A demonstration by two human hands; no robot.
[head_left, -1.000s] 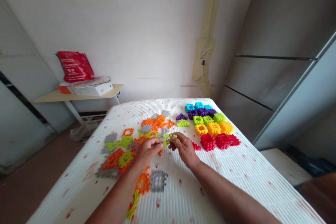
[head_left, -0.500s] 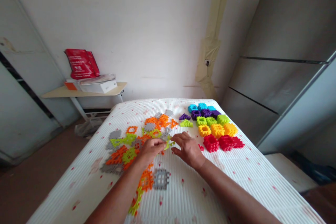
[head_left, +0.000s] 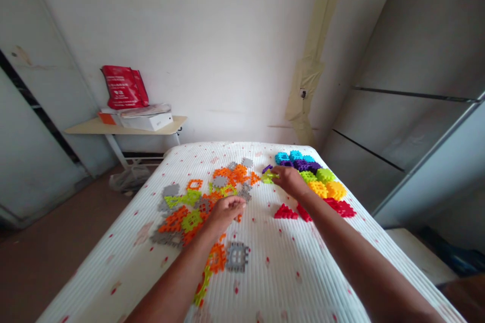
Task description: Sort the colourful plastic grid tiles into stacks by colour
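My right hand [head_left: 291,180] reaches to the far right of the bed, its fingers pinched on a lime-green interlocking building piece [head_left: 268,177]. That piece lies by a purple triangular piece [head_left: 267,168], partly covered by my fingers. My left hand [head_left: 228,210] hovers over the right side of a loose heap, fingers curled together with nothing visible in them. Around it lie orange pieces [head_left: 175,220], a lime-green square with a window [head_left: 191,220] and grey pieces [head_left: 166,238]. Nearer to me is a grey window piece [head_left: 237,256].
Rows of stacked pieces stand at right: blue [head_left: 296,155], purple [head_left: 302,164], yellow [head_left: 335,191] and red [head_left: 341,207]. A red triangular piece [head_left: 286,212] lies before them. A side table [head_left: 87,126] carries a red bag [head_left: 123,87]; a grey cabinet [head_left: 401,111] flanks the bed.
My right hand has moved away from my left, forward and right to the lime-green pieces, carrying a lime-green piece both hands were handling. My left hand stays near the heap. The view shifted slightly.
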